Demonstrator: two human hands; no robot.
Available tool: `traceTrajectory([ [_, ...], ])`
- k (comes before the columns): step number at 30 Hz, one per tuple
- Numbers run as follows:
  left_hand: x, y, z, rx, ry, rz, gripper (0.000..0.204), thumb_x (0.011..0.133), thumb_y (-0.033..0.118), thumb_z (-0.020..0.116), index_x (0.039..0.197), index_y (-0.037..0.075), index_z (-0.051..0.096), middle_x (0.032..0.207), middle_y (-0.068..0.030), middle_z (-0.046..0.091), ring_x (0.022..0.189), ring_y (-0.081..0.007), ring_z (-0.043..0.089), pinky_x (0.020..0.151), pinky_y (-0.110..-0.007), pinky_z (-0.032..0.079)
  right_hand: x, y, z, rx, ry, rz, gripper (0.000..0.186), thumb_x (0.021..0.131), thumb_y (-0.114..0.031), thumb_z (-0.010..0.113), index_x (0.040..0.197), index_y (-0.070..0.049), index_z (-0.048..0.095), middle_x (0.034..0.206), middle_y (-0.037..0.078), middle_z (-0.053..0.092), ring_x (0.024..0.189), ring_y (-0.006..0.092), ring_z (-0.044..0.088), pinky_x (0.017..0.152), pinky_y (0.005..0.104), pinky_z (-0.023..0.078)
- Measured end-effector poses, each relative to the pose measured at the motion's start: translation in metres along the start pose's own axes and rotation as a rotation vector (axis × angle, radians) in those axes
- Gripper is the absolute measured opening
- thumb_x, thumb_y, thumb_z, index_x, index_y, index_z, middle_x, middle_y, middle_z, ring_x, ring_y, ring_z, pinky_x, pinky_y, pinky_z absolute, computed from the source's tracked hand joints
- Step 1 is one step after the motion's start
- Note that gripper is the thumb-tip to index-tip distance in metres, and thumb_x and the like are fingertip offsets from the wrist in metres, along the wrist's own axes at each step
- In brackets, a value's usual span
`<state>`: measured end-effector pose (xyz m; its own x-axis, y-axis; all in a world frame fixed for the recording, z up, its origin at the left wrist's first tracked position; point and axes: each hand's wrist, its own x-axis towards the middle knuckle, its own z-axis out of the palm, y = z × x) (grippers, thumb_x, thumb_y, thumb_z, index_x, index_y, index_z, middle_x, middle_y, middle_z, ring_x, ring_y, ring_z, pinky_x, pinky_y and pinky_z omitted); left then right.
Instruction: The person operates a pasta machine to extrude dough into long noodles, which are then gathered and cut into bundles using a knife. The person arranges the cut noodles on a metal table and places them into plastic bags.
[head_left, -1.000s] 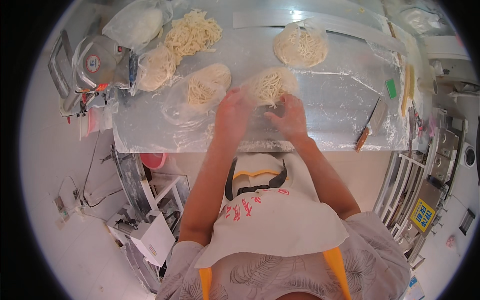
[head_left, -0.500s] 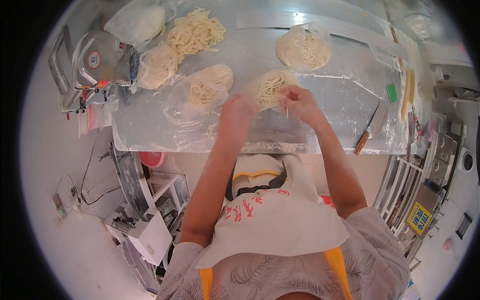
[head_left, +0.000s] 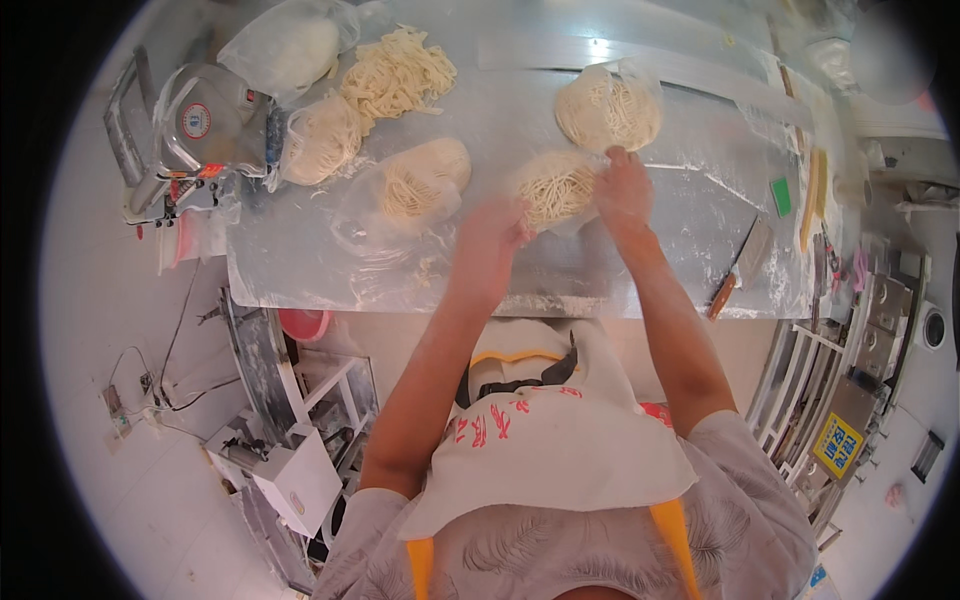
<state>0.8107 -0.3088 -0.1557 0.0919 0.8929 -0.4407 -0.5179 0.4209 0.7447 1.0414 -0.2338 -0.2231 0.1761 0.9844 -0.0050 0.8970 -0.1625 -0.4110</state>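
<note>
A clear plastic bag of thin noodles (head_left: 556, 190) lies on the floury metal worktop between my hands. My left hand (head_left: 490, 238), slightly blurred, has its fingers closed on the left edge of this bag. My right hand (head_left: 626, 190) is by the bag's right side, fingers drawn together and pointing away from me. Its fingertips come to the near edge of another bagged noodle bundle (head_left: 608, 108); whatever they pinch is hidden. To the left lies a third bag of noodles (head_left: 425, 182).
Farther left are a loose heap of wide noodles (head_left: 398, 78), another noodle bag (head_left: 322, 140) and a bag with a pale lump (head_left: 285, 50). A metal machine (head_left: 205, 120) stands at the left edge. On the right lie a cleaver (head_left: 742, 265) and a green scraper (head_left: 780, 197).
My right hand has moved away from me and slightly right, off the middle of the noodle bag; a strand hung from it before. My left hand has shifted slightly nearer me.
</note>
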Motion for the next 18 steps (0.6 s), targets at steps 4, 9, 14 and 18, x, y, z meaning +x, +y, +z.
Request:
traceTrajectory([
  [4,0.002,0.005,-0.015,-0.22,0.067,-0.083,0.009,0.1,0.009,0.066,0.106,0.002,0.065,0.085,-0.0011,0.063,0.08,-0.0123,0.061,0.093,-0.035,0.053,-0.002,0.021,-0.032,-0.142,-0.152,0.003,0.017,0.086,-0.016,0.065,0.096,-0.004,0.07,0.097,0.021,0.071,0.094,0.0423,0.07,0.083,0.0531,0.056],
  [9,0.009,0.035,0.0,0.144,-0.036,0.116,0.007,0.099,0.008,0.067,0.102,0.002,0.065,0.084,-0.0007,0.061,0.079,-0.0126,0.061,0.09,-0.034,0.053,0.0,-0.004,-0.073,-0.216,-0.127,-0.104,0.018,0.084,-0.019,0.065,0.087,-0.002,0.07,0.085,0.021,0.072,0.084,0.0371,0.072,0.078,0.0513,0.057],
  [14,0.019,0.069,0.01,0.107,0.047,-0.018,0.008,0.098,0.009,0.068,0.1,0.002,0.065,0.082,0.0,0.06,0.079,-0.0135,0.061,0.087,-0.034,0.054,0.012,-0.036,-0.126,0.579,-0.426,0.22,0.016,0.084,-0.016,0.061,0.086,-0.005,0.072,0.079,0.008,0.071,0.077,0.0222,0.069,0.075,0.0368,0.054],
  [18,0.066,0.07,-0.037,0.094,-0.016,-0.004,0.01,0.099,0.012,0.068,0.101,0.002,0.066,0.083,-0.0001,0.06,0.081,-0.0146,0.062,0.089,-0.032,0.053,0.035,-0.024,-0.095,1.187,-0.497,0.234,0.014,0.084,-0.017,0.062,0.084,-0.006,0.071,0.085,0.001,0.07,0.085,0.0165,0.068,0.084,0.0295,0.05],
])
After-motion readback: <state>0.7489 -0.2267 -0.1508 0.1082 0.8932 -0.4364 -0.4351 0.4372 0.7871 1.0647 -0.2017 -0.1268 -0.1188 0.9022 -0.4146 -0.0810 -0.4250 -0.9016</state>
